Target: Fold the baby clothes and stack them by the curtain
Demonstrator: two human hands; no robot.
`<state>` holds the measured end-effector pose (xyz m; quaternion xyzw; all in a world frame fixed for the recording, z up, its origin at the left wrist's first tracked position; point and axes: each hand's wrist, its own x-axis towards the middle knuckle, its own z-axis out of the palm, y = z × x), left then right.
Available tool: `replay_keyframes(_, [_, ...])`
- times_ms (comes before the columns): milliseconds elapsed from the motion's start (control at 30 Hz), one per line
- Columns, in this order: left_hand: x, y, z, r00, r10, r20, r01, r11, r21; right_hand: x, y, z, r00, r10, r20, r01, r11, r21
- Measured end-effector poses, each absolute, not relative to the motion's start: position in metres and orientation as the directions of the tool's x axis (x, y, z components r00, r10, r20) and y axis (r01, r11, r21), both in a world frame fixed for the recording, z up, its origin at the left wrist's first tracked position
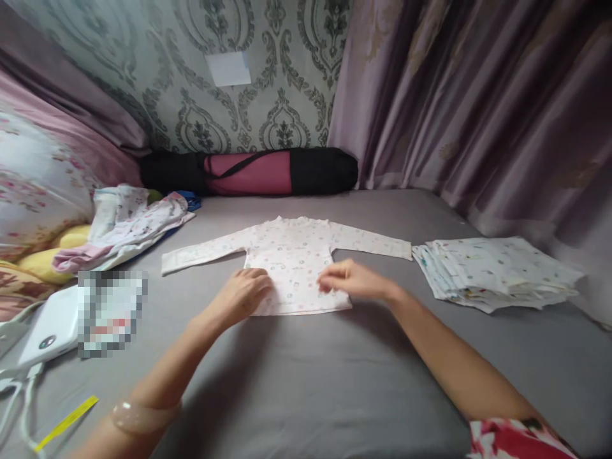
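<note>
A small white long-sleeved shirt [294, 255] with a fine pastel print lies flat on the grey sheet [306, 376], its sleeves stretched out to both sides and its hem toward me. My left hand [246, 293] is over the shirt's lower left edge, fingers bent and blurred; whether they hold cloth cannot be made out. Over the lower right part of the shirt is my right hand [351, 279], its fingers curled and smeared by motion, so their contact with the fabric is unclear.
Folded printed clothes [497, 271] are stacked at the right. A black and pink roll bag [248, 172] lies along the wall. At the left are crumpled clothes [138, 220], a white power bank [55, 325] with cables, a blurred-out item [112, 315] and a yellow strip [67, 422].
</note>
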<state>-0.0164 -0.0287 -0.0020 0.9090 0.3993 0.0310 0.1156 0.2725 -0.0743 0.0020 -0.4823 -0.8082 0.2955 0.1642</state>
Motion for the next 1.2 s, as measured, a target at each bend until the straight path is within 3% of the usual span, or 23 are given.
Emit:
replay_keyframes(33, [0.000,-0.033,0.007,0.707,0.707,-0.012,0.680,-0.676,0.283,0.281,-0.060,0.001,-0.336,0.941,0.039,0.754,0.294,-0.588])
replay_keyframes(167, [0.070,-0.057,0.020,0.828,0.553,0.091,0.473,-0.776,0.416,0.306,-0.013,-0.011,-0.164,0.982,0.097,0.828,0.190,-0.527])
replay_keyframes(333, [0.123,-0.075,-0.012,0.848,0.527,0.053,0.477,-0.804,0.356,0.315,0.009,-0.038,-0.020,0.994,0.103,0.948,0.052,-0.314])
replay_keyframes(533, [0.133,-0.074,-0.045,0.789,0.607,0.093,0.561,-0.774,0.293,0.318,0.007,-0.045,-0.133,0.985,0.109,0.974,0.150,-0.168])
replay_keyframes(733, [0.138,-0.082,-0.037,0.787,0.613,0.069,0.593,-0.783,0.187,0.330,0.011,-0.037,-0.287,0.952,0.106,0.944,0.300,-0.136])
replay_keyframes(867, [0.141,-0.082,-0.045,0.776,0.619,0.118,0.595,-0.782,0.188,0.335,0.013,-0.037,-0.359,0.928,0.101,0.927,0.367,-0.079])
replay_keyframes(967, [0.139,-0.080,-0.057,0.715,0.669,0.203,0.619,-0.741,0.262,0.336,0.015,-0.038,-0.400,0.914,0.073,0.915,0.403,-0.021])
replay_keyframes(1100, [0.135,-0.079,-0.060,0.590,0.751,0.295,0.598,-0.653,0.465,0.336,0.020,-0.034,-0.439,0.897,0.044,0.898,0.438,0.038])
replay_keyframes(1200, [0.133,-0.080,-0.053,0.579,0.716,0.390,0.503,-0.690,0.520,0.338,0.023,-0.030,-0.450,0.892,0.038,0.890,0.444,0.100])
